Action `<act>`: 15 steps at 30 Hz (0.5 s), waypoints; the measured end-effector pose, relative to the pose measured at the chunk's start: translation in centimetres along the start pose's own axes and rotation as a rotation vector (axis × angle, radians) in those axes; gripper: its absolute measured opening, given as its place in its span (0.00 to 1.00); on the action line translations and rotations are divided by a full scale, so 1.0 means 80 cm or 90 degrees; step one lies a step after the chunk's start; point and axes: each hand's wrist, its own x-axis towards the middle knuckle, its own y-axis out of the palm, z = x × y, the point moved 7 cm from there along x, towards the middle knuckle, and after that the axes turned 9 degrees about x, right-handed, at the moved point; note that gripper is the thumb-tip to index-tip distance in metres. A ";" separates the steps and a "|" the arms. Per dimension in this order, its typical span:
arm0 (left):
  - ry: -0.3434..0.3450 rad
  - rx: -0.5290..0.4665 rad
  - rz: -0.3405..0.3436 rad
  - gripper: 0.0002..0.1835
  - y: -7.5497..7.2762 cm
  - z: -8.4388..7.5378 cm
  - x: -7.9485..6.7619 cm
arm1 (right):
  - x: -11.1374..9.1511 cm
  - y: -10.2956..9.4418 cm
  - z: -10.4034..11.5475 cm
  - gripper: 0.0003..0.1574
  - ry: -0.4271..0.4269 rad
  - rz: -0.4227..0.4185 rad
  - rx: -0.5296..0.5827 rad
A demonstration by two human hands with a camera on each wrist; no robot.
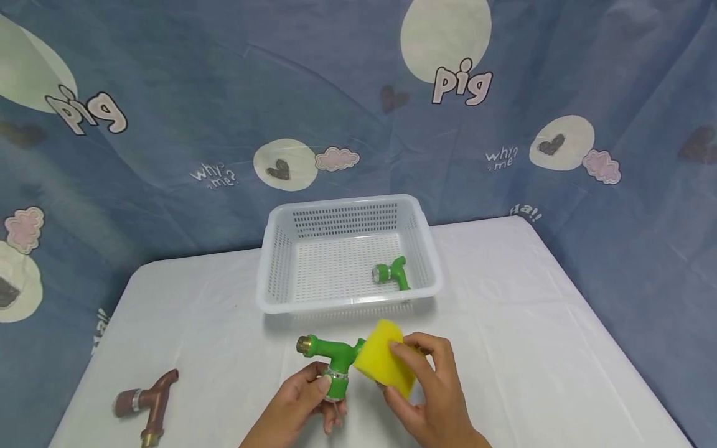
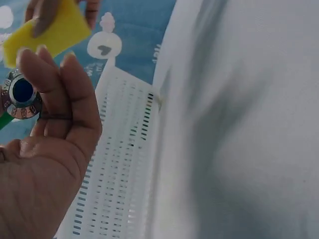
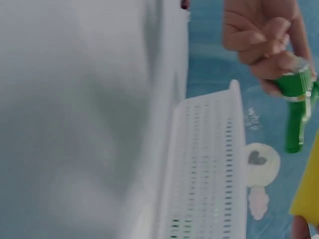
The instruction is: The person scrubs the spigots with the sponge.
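Above the table, my left hand [image 1: 305, 398] pinches a green tap [image 1: 340, 353] by its round knob, its brass threaded end pointing left. My right hand [image 1: 434, 386] grips a yellow sponge [image 1: 382, 354] against the right end of the tap; whether the two touch there is hard to tell. In the left wrist view, the knob's silver ring [image 2: 22, 92] shows beside my curled fingers. The right wrist view shows the green tap [image 3: 296, 107] in the left hand and part of the sponge [image 3: 308, 184] at the right edge.
A white perforated basket [image 1: 350, 305] stands at the back of the white-covered table [image 1: 521, 323], with a smaller green tap [image 1: 396, 272] inside. At the front left lies a reddish-brown tap [image 1: 150, 401]. A blue printed cloth [image 1: 347, 81] hangs behind.
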 end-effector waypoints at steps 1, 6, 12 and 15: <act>-0.023 0.021 -0.024 0.16 -0.002 0.004 0.000 | 0.002 0.000 0.000 0.23 0.009 0.002 0.028; -0.069 0.102 -0.084 0.20 -0.003 0.017 0.002 | 0.007 0.010 0.007 0.25 0.019 0.052 0.120; -0.066 0.173 -0.091 0.19 -0.005 0.017 0.005 | 0.000 0.017 0.011 0.24 -0.023 0.111 0.061; -0.072 0.201 -0.098 0.17 -0.012 0.012 0.003 | -0.005 0.012 0.005 0.25 -0.043 0.124 -0.034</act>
